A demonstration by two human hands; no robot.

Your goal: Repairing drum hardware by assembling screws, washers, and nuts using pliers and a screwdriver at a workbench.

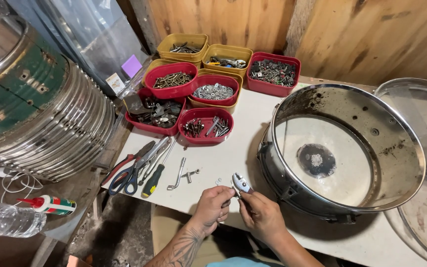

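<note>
Both hands meet at the lower centre of the frame, just above the near edge of the white table (253, 106). Left hand (212, 207), on a tattooed forearm, is curled with thumb and fingertips pinched around the lower end of a small chrome drum lug (241, 184); right hand (262, 213) closes on the same piece from the other side, fingers bent and nearly shut. So the lug sits pinned between the two hands, its shiny tip poking up and left above the knuckles, clear of the tabletop.

It looks like a cast metal part: stiff, fairly dense for its bulk, and smooth enough to slip on polished plating. My judgement is that the safest hold is across its flat sides or at the base, rather than on the rounded, glossy nose. Nothing about it looks fragile.

Right of the hands, a steel snare drum shell (342, 148) lies open-side up, with a dark patch on the head inside. To the left of centre lie a bent drum key (178, 174), a loose washer (218, 181), a black-and-yellow screwdriver (154, 179) and red-handled pliers (127, 170). Red and yellow trays of screws and fittings (206, 126) crowd the upper middle. A stack of chrome hoops (50, 123) fills the upper left, while a plastic bottle (6, 220) and a small glue tube (50, 204) sit lower left.
</note>
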